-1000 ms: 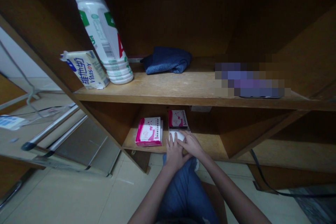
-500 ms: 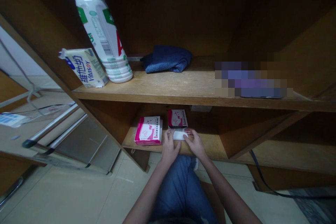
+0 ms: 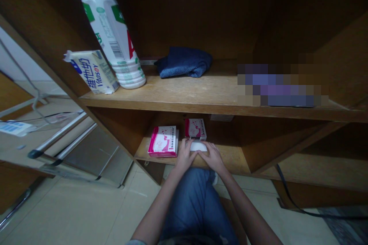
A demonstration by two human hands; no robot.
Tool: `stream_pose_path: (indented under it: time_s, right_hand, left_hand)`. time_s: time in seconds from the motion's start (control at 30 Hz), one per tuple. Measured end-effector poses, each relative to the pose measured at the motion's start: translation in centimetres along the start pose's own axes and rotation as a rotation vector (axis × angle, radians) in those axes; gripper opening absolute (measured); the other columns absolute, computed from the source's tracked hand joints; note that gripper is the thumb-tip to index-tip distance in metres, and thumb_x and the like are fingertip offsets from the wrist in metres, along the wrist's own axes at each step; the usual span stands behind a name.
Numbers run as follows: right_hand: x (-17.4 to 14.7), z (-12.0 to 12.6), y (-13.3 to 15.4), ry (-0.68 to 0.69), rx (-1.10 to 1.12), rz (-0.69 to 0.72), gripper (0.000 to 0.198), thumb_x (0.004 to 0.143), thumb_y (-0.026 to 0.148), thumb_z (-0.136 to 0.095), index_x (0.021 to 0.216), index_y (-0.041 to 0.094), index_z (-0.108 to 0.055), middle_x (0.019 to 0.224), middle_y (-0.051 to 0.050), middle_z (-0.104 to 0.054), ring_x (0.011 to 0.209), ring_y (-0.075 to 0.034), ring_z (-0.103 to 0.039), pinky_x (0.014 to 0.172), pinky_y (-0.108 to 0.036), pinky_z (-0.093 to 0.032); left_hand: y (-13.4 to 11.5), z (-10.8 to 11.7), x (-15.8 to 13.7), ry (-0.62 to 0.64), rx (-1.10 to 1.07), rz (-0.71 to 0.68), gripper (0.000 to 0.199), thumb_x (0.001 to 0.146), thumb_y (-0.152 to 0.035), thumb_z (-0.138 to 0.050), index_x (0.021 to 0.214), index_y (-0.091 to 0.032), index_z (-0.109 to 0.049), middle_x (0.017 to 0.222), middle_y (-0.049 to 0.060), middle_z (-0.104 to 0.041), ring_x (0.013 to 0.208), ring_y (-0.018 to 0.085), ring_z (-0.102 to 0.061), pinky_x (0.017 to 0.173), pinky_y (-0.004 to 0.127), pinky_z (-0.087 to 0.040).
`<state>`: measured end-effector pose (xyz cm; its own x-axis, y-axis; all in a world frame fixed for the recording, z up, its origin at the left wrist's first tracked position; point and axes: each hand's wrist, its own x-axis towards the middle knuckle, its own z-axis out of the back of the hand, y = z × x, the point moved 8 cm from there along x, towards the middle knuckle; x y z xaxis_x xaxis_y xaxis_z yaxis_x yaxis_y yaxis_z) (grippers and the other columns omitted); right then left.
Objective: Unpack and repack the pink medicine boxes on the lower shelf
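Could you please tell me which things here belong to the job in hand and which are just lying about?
Seemingly in the job: white item between left hand and right hand; rear pink-and-white box; left pink-and-white box.

Apparently just lying about: white bottle; Vitasoy carton; blue cloth.

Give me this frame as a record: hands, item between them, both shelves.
left hand: at left end of white item; firmness of grip unclear
right hand: at its right end; same
white item: between both hands; identity unclear
lower shelf: left pink-and-white box, rear pink-and-white box behind white item
upper shelf: Vitasoy carton, white bottle, blue cloth, pixelated patch at right
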<state>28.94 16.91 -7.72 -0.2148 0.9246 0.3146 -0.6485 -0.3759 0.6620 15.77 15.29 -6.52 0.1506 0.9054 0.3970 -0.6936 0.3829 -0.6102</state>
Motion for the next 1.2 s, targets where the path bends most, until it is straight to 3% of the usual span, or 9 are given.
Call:
stream_pose_path:
  time_s: [0.27, 0.47, 0.63, 0.9, 1.2]
  right_hand:
    - [-0.1, 0.2, -0.3, -0.039, 0.008, -0.019, 0.038, 0.084, 0.042, -0.049, 0.113, 0.019, -0.057, 0.112, -0.011, -0.063, 0.104, -0.026, -0.056, 0.090, -0.043, -0.043]
    - [-0.1, -0.1, -0.9, -0.043, 0.037, -0.013, 0.039, 0.083, 0.042, -0.051, 0.114, 0.018, -0.055, 0.112, -0.011, -0.063, 0.104, -0.026, -0.056, 0.090, -0.043, -0.043]
    - [-0.2, 0.2, -1.2, -0.075, 0.068, -0.025, 0.041, 0.081, 0.042, -0.054, 0.115, 0.019, -0.053, 0.112, -0.011, -0.062, 0.106, -0.027, -0.055, 0.092, -0.044, -0.042]
    - [-0.3, 0.7, -1.2, -0.112, 0.098, -0.034, 0.036, 0.081, 0.041, -0.053, 0.110, 0.019, -0.055, 0.106, -0.010, -0.061, 0.103, -0.026, -0.055, 0.091, -0.043, -0.042]
    - [-0.3, 0.3, -1.9, -0.103, 0.015, -0.049, 0.041, 0.082, 0.042, -0.050, 0.117, 0.021, -0.055, 0.113, -0.011, -0.054, 0.111, -0.028, -0.048, 0.095, -0.046, -0.040]
  left_hand:
    - [-0.1, 0.3, 0.9, -0.123, 0.157, 0.100, 0.047, 0.088, -0.039, -0.045, 0.130, -0.020, -0.039, 0.127, 0.014, -0.038, 0.118, 0.027, -0.040, 0.098, 0.043, -0.036]
    - [1.0, -0.1, 1.8, -0.160, 0.120, 0.156, 0.053, 0.087, -0.041, -0.045, 0.134, -0.019, -0.034, 0.140, 0.015, -0.030, 0.134, 0.028, -0.022, 0.105, 0.044, -0.027]
    - [2.1, -0.8, 2.3, -0.151, -0.010, 0.225, 0.051, 0.086, -0.035, -0.047, 0.133, -0.019, -0.036, 0.138, 0.013, -0.036, 0.131, 0.023, -0.031, 0.106, 0.038, -0.030]
    - [2.0, 0.5, 3.2, -0.293, -0.106, 0.246, 0.046, 0.080, -0.026, -0.058, 0.124, -0.019, -0.048, 0.125, 0.011, -0.048, 0.120, 0.024, -0.045, 0.100, 0.039, -0.038]
    - [2.4, 0.3, 3.5, -0.342, -0.064, 0.306, 0.041, 0.081, -0.032, -0.055, 0.119, -0.017, -0.052, 0.115, 0.012, -0.055, 0.112, 0.024, -0.050, 0.097, 0.038, -0.039]
